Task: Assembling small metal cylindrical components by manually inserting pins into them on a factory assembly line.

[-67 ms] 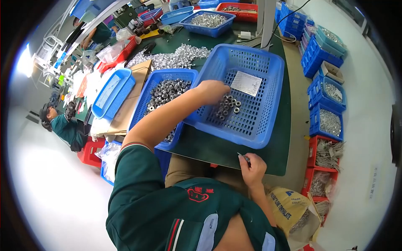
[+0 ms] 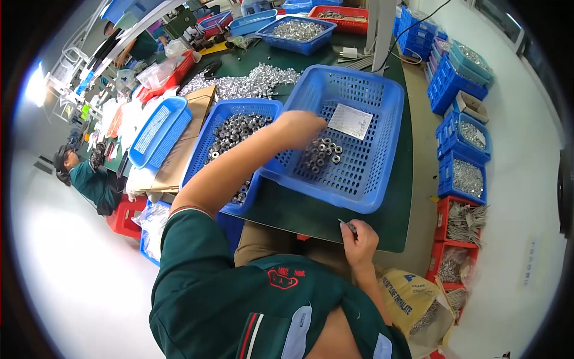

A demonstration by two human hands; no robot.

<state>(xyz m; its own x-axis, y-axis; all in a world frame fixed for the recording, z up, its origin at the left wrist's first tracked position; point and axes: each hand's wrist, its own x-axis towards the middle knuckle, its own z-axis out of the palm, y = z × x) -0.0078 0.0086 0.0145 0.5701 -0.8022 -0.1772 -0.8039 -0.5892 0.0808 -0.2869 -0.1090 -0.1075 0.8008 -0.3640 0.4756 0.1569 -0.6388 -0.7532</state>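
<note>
My left hand reaches over the left part of a large blue perforated basket, just above a small heap of round metal rings. Its fingers point down and are smeared by motion, so what they hold, if anything, is unclear. A white label card lies in the same basket. Under my left forearm stands a second blue basket, filled with dark and silvery metal rings. Close to the table's front edge, my right hand pinches a small grey metal piece with a thin tip.
Loose shiny metal parts are heaped on the green table beyond the baskets. An empty blue tray rests on cardboard at left. Stacked crates and a yellow sack stand on the right. Another person sits far left.
</note>
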